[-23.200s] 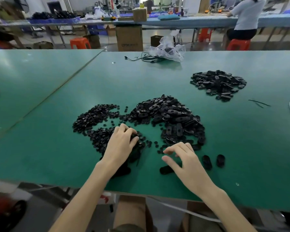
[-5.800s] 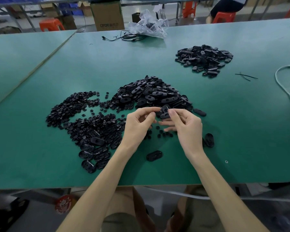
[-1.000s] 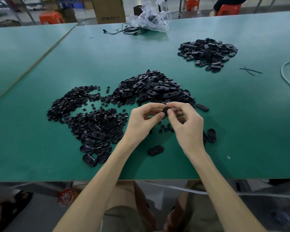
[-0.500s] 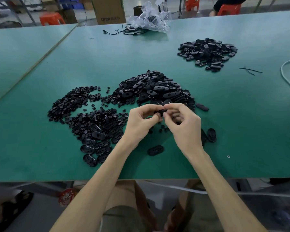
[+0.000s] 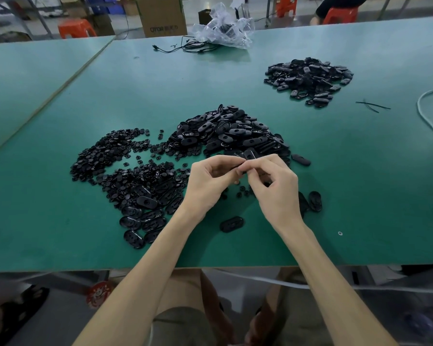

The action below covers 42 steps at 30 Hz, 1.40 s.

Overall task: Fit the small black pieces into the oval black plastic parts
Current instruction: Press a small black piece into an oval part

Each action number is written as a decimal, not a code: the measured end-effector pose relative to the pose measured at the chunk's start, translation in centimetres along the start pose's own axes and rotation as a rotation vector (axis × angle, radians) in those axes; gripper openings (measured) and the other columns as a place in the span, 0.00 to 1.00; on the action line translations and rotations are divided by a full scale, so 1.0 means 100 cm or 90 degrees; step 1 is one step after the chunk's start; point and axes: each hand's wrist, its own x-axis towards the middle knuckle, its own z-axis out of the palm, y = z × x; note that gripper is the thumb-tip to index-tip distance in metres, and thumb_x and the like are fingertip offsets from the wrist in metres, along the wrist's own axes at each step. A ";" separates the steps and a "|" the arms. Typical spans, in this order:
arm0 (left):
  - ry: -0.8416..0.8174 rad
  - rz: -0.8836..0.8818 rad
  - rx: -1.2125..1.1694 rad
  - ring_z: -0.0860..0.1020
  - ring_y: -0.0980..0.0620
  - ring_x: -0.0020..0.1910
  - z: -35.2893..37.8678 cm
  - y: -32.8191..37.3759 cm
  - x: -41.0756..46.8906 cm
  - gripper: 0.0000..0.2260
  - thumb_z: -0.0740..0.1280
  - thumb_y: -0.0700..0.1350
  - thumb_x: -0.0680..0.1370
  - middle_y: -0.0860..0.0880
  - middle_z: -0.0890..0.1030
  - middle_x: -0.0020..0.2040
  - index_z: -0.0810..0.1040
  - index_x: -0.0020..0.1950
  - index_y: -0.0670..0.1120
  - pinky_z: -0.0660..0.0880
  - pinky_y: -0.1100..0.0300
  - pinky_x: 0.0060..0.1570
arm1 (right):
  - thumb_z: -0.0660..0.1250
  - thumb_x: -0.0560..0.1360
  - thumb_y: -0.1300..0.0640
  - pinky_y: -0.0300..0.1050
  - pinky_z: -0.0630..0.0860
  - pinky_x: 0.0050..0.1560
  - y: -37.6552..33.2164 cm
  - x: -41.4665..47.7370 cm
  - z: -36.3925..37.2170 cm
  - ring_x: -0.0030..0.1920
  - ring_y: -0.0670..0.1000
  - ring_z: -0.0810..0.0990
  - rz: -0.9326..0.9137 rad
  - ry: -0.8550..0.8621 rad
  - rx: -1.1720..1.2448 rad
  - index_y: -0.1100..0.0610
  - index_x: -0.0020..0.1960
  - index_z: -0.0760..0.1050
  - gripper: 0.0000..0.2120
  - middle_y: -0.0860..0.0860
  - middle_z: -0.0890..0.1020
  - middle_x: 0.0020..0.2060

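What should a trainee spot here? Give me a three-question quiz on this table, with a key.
1. True or false: the left hand and right hand pinch an oval part between them above the table.
2. Fill in: the heap of small pieces lies to the ___ of the middle pile of oval parts.
3. Which lies nearest the clear plastic bag? A) the far pile of oval parts B) the heap of small pieces C) the middle pile of oval parts.
Key: 1 true; 2 left; 3 A.
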 end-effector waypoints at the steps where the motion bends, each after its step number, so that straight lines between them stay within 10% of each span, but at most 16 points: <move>1: 0.005 -0.006 -0.004 0.85 0.50 0.46 0.000 0.000 0.000 0.08 0.75 0.35 0.77 0.45 0.88 0.50 0.86 0.56 0.39 0.81 0.60 0.49 | 0.69 0.79 0.69 0.39 0.80 0.46 0.000 0.000 0.000 0.47 0.47 0.83 0.001 0.003 -0.001 0.53 0.49 0.86 0.13 0.46 0.82 0.48; 7: 0.074 0.025 0.060 0.85 0.52 0.56 0.000 -0.001 0.000 0.10 0.72 0.38 0.80 0.50 0.87 0.54 0.84 0.61 0.44 0.80 0.58 0.58 | 0.66 0.81 0.68 0.49 0.82 0.52 -0.001 0.001 -0.001 0.49 0.49 0.84 0.055 0.122 0.033 0.55 0.60 0.85 0.14 0.50 0.81 0.53; 12: 0.110 0.021 0.105 0.84 0.52 0.55 0.000 -0.006 0.003 0.12 0.66 0.33 0.82 0.52 0.87 0.53 0.84 0.60 0.45 0.82 0.56 0.56 | 0.63 0.81 0.67 0.30 0.76 0.53 0.005 0.007 -0.008 0.61 0.43 0.78 0.225 0.287 0.102 0.59 0.74 0.72 0.21 0.50 0.69 0.62; 19: 0.121 0.000 0.127 0.84 0.52 0.53 -0.001 -0.008 0.003 0.13 0.65 0.32 0.82 0.52 0.87 0.51 0.84 0.58 0.45 0.83 0.56 0.53 | 0.62 0.82 0.67 0.56 0.79 0.61 0.006 0.008 -0.005 0.65 0.50 0.77 0.267 0.249 0.046 0.61 0.80 0.62 0.27 0.54 0.60 0.75; 26: 0.129 0.004 0.135 0.84 0.52 0.52 0.001 -0.005 0.002 0.13 0.64 0.30 0.81 0.51 0.86 0.50 0.84 0.56 0.44 0.82 0.61 0.49 | 0.69 0.80 0.61 0.52 0.67 0.73 0.007 0.005 0.002 0.70 0.52 0.67 0.115 0.118 -0.186 0.58 0.71 0.77 0.19 0.53 0.74 0.69; 32: 0.169 0.039 0.252 0.82 0.57 0.55 0.001 -0.001 0.001 0.17 0.63 0.27 0.79 0.52 0.85 0.53 0.83 0.60 0.44 0.78 0.61 0.59 | 0.62 0.85 0.49 0.56 0.57 0.74 0.010 0.005 0.015 0.77 0.54 0.59 0.051 -0.125 -0.471 0.46 0.83 0.58 0.28 0.43 0.64 0.80; 42: 0.113 -0.038 0.619 0.67 0.49 0.67 0.008 -0.007 0.001 0.13 0.68 0.48 0.83 0.50 0.75 0.64 0.80 0.67 0.47 0.54 0.59 0.58 | 0.70 0.81 0.61 0.48 0.56 0.64 0.011 0.002 0.013 0.65 0.53 0.69 0.050 -0.005 -0.417 0.52 0.62 0.81 0.11 0.45 0.83 0.60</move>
